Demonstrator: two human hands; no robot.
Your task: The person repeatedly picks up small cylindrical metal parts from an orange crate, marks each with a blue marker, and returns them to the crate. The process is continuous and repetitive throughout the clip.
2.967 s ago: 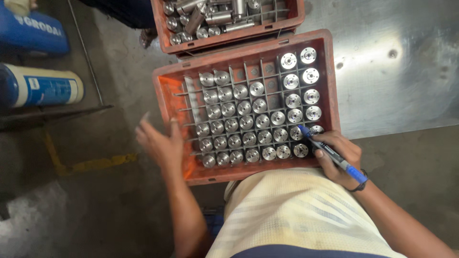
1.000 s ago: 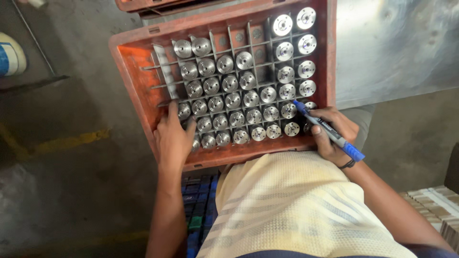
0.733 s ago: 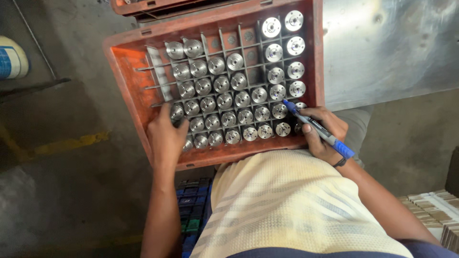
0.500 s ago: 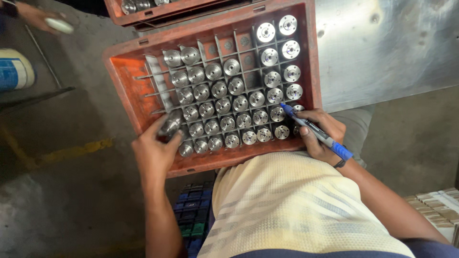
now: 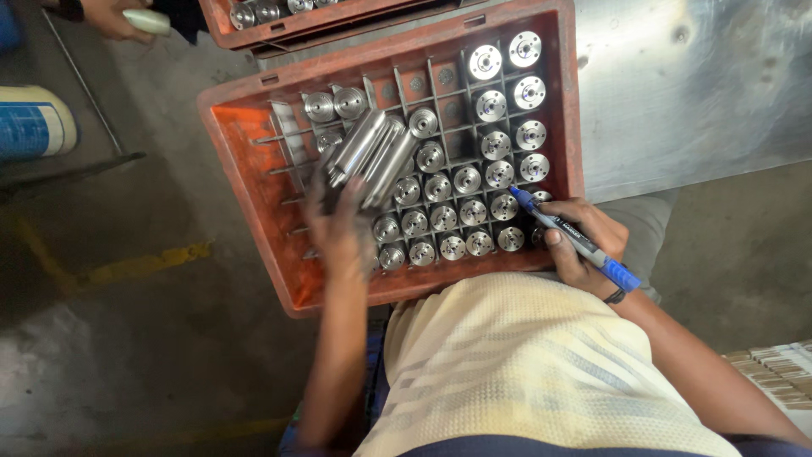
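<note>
Left hand (image 5: 342, 228) grips metal cylinders (image 5: 372, 156); right hand (image 5: 584, 241) pinches blue marker (image 5: 575, 241).

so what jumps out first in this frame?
The orange plastic crate with a divider grid, mid-frame, holds rows of shiny round-topped metal cylinders standing upright in its cells. The left hand lifts a bundle of long metal cylinders above the crate's left part. The right hand rests on the near right corner, holding a blue marker pen.

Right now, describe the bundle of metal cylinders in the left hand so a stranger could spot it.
Find the orange plastic crate with its grid of dividers. Over its left half, the left hand grips a bundle of long silvery metal cylinders. Unlike the upright parts showing only round ends, these lie tilted, sides showing.
</note>
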